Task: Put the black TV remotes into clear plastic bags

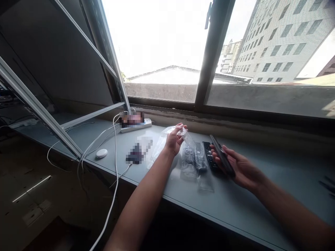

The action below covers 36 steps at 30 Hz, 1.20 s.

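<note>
My left hand [175, 140] pinches a clear plastic bag [160, 143] near the middle of the grey table [193, 205]. In my right hand [242, 167] is a dark remote control [222, 156], held tilted above the tabletop. Partly behind it lies another black remote [208, 153] with buttons. Between my hands, two remotes in clear plastic sleeves, a left one [188, 157] and a right one [200, 158], lie side by side on the table.
A white power strip [136, 126] with cables stands at the back left. Near the front edge are a round white object [101, 153] and a blurred item with a cable [134, 154]. A metal frame [65, 139] rises at left; a window spans the back.
</note>
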Motion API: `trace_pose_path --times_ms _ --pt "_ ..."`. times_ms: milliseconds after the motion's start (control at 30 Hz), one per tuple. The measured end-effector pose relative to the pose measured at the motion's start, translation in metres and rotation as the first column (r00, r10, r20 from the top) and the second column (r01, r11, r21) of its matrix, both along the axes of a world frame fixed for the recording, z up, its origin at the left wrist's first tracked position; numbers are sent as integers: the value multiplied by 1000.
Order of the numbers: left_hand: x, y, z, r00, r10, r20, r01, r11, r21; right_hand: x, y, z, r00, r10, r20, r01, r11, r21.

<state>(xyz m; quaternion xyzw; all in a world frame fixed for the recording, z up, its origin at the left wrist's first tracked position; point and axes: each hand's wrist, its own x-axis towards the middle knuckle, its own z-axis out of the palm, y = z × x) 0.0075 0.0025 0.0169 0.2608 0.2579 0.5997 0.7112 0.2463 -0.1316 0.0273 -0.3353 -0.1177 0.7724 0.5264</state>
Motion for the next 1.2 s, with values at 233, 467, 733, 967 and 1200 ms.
trace_pose_path --times_ms 233,467,733,967,1200 --pt "0 1 -1 1000 -16 -13 16 1000 19 -3 -2 3 994 91 -61 -86 993 76" --pt "-2 0 -3 1000 -12 -22 13 999 31 -8 -6 5 981 55 -188 -64 997 -40" --pt "-2 -1 -4 997 -34 -76 37 998 42 -6 -5 5 987 -30 -158 27 999 -18" --pt "1 -1 -2 996 -40 -79 44 998 46 -1 -1 -5 996 27 -85 -22 998 52" --pt "3 2 -2 996 -44 -72 49 997 64 -5 -5 -1 994 66 -86 -64 998 20"
